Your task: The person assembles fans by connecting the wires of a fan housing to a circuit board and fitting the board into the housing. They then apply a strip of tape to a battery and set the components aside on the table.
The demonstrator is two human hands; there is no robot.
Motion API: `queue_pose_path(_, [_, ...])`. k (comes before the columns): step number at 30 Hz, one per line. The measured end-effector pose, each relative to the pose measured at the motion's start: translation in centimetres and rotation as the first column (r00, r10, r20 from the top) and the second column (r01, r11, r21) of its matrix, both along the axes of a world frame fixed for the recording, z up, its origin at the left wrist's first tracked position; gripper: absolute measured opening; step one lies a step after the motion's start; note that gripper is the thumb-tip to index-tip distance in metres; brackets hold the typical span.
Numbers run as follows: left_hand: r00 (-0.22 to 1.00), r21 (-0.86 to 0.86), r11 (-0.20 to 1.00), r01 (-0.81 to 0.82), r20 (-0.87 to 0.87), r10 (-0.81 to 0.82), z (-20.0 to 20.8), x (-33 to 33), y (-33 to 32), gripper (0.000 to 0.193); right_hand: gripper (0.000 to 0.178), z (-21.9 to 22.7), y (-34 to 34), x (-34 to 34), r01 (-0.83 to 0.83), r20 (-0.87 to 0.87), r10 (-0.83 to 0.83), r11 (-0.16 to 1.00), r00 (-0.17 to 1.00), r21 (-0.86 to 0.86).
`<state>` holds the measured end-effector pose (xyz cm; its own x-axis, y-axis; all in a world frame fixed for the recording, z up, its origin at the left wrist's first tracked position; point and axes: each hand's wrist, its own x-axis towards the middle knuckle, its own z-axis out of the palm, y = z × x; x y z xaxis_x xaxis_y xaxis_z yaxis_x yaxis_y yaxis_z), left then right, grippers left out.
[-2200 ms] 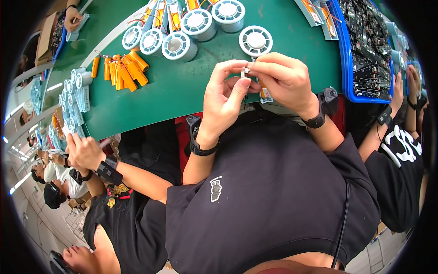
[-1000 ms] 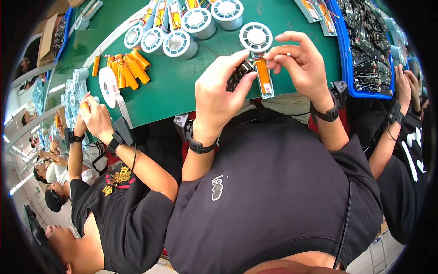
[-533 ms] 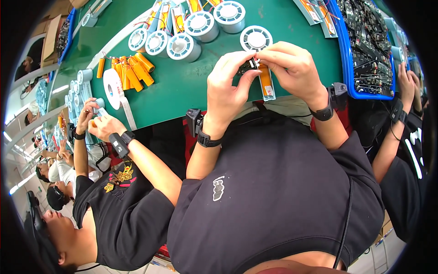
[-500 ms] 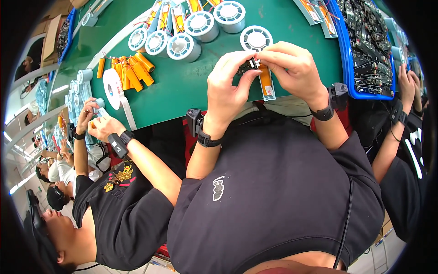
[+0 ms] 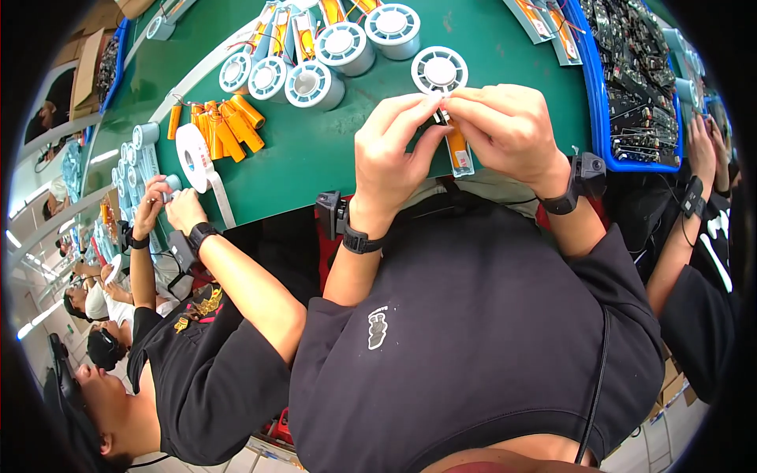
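1. From where I stand, the left hand [image 5: 394,150] pinches a small dark part [image 5: 441,118] between thumb and fingers, mostly hidden by them.
2. The right hand [image 5: 509,134] meets it fingertip to fingertip, its fingers bunched narrow; I can't tell whether they grip anything.
3. Just beyond the joined fingertips lies the fan's round, pale grey-blue head [image 5: 439,71]; its handle, with an orange cell [image 5: 458,150] inside, runs back beneath and between the hands.
4. Farther out and left of the hands, more fan units [image 5: 341,47] sit on the green tabletop [image 5: 307,162].
5. Well left of the left hand are loose orange cells [image 5: 229,130] and a white tape roll [image 5: 192,158].
6. Right of the right hand, a blue tray [image 5: 597,118] holds dark circuit boards [image 5: 635,87].
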<state>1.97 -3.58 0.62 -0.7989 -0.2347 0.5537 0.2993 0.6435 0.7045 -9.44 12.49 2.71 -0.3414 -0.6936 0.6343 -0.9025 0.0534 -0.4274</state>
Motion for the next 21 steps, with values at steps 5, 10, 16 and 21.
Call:
queue_pose_path(5, [0.993,-0.145,0.989,-0.021,-0.12,0.003,-0.2,-0.4,-0.2,0.041,0.019,-0.1,0.3,0.5,-0.071,0.331,0.079,0.997,0.94,-0.038])
queue_pose_path(10, [0.981,-0.221,0.973,-0.068,-0.195,0.024,0.3,-1.2,-0.2,0.045,0.014,0.2,0.0,1.4,0.056,0.554,-0.049,0.998,0.831,0.004])
queue_pose_path(16, [0.958,-0.113,0.953,-0.28,0.024,0.284,1.4,-1.1,0.4,0.034,0.019,0.8,-0.4,1.6,0.14,0.558,-0.125,0.99,0.82,0.016])
queue_pose_path(21, [0.91,-0.022,0.926,-0.376,0.183,0.373,1.2,-0.8,0.6,0.028,0.025,-0.3,-0.5,2.1,0.056,0.247,-0.072,0.996,0.966,0.071])
